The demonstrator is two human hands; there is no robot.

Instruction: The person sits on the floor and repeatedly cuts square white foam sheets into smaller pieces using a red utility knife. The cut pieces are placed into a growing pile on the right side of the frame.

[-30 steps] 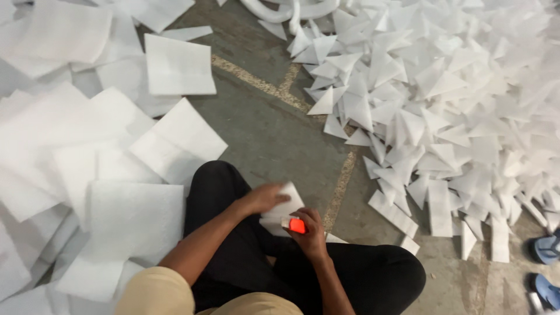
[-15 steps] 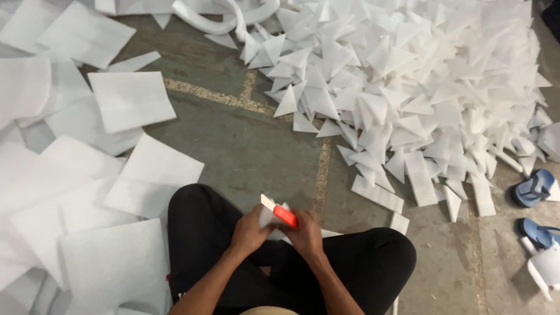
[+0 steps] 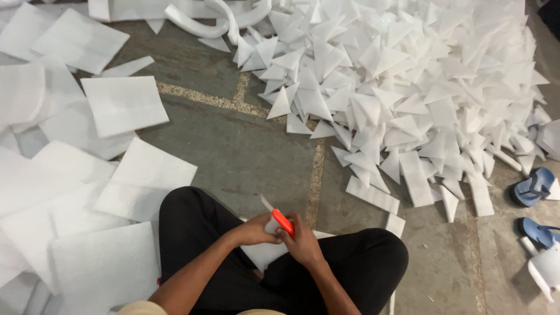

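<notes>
The right hand (image 3: 303,244) is clenched round an orange knife (image 3: 283,221) whose thin blade pokes up and to the left. The left hand (image 3: 252,230) pinches a white foam piece (image 3: 269,251) that lies in the lap, between the black-trousered knees, just under the knife. Both hands touch at the foam's top edge.

To the left, square foam sheets (image 3: 122,104) lie flat and overlapping, reaching the left knee. To the upper right a big heap of foam triangles (image 3: 408,76) spreads to the far edge, with a few long strips (image 3: 372,194) at its near rim. Curled foam offcuts (image 3: 204,17) sit at the top.

Between sheets and heap runs a bare band of grey floor (image 3: 245,154), crossed by pale speckled seams; it is the only open room ahead of the knees. Two blue sandals (image 3: 534,186) lie at the right edge, well apart from the hands.
</notes>
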